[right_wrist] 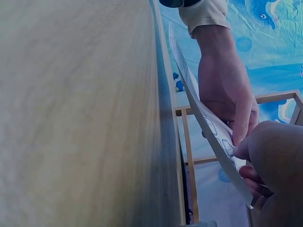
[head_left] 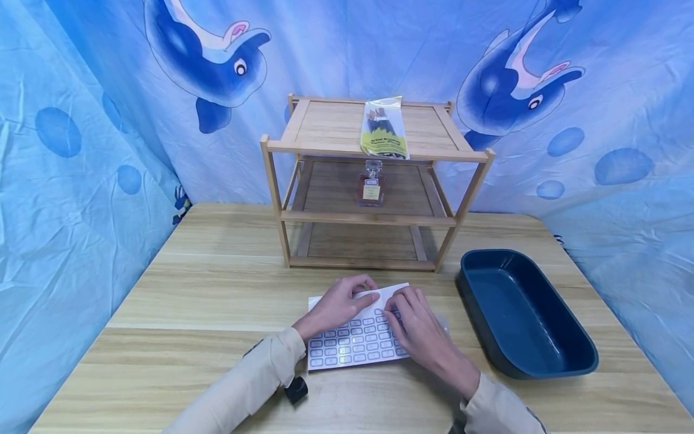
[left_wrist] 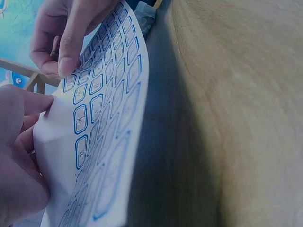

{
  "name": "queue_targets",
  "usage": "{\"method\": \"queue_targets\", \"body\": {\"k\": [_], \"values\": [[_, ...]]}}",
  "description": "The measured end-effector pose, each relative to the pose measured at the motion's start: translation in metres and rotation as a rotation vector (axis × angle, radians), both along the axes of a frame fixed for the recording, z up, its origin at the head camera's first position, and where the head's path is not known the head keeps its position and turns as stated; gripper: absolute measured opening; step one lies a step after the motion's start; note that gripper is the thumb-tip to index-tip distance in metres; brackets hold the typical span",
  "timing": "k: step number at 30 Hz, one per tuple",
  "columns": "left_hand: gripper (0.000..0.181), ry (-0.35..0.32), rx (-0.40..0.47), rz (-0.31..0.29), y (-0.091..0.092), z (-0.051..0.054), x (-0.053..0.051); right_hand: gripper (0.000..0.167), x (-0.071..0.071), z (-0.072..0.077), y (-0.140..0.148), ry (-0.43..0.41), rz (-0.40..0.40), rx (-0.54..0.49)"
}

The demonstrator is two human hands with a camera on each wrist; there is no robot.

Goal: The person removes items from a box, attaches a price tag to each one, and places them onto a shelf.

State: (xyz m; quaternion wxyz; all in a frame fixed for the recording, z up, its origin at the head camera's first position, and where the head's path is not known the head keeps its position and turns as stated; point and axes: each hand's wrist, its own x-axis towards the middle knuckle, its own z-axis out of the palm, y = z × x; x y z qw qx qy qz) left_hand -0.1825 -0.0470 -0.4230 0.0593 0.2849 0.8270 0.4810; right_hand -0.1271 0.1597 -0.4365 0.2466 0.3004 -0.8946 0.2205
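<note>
A white sticker sheet with rows of small blue-framed labels is tilted up off the table in front of me. My left hand holds its upper edge, thumb on the printed face. My right hand pinches the sheet at its upper right, thumb and fingertips at a label in the top row. In the left wrist view, the right thumb lies close to that label. Whether the label's corner is lifted, I cannot tell. Part of the sheet's right side is hidden by my right hand.
Behind the sheet stands a three-tier wooden rack. A pack of artist brushes lies on its top, and a perfume bottle stands on the middle shelf. A dark blue bin sits at right. Clear plastic shows beside my right hand.
</note>
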Motion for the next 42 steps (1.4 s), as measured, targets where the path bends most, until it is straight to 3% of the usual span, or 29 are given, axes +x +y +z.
{"method": "queue_targets", "body": {"k": [15, 23, 36, 42], "values": [[0.015, 0.022, -0.047, 0.020, -0.002, -0.001, -0.002, 0.014, -0.001, -0.003, 0.001, -0.006, 0.043, -0.081], [0.010, 0.050, -0.105, -0.003, -0.004, -0.004, -0.003, 0.016, -0.001, -0.002, 0.001, -0.064, 0.041, -0.150], [0.005, 0.197, -0.269, 0.000, -0.001, -0.014, -0.007, 0.022, 0.000, 0.002, 0.003, -0.196, 0.011, -0.299], [0.008, 0.274, -0.331, -0.039, -0.002, -0.016, -0.008, 0.020, 0.000, 0.003, 0.004, -0.229, 0.024, -0.338]]}}
